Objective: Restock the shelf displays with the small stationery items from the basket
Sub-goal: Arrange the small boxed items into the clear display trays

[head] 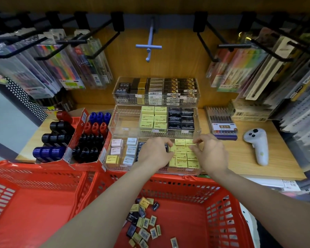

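Observation:
A clear three-tier display [198, 154] stands on the wooden shelf, its compartments filled with small boxed erasers. Both hands reach into the lowest tier. My left hand [156, 153] lies palm down over the dark erasers, its fingers curled at the edge of the yellow erasers [183, 157]. My right hand [210, 153] pinches at a yellow eraser near the tier's right rear corner. Whether either hand holds one I cannot tell. Below, the red basket [222, 212] holds several loose yellow and dark erasers [143, 224].
Red cartons of black, red and blue markers [82, 138] stand left of the display. A white controller [258, 145] and a pen pack [221, 123] lie at right. Hooks with hanging pen packs [48, 65] jut out overhead. A second red basket [25, 203] sits at left.

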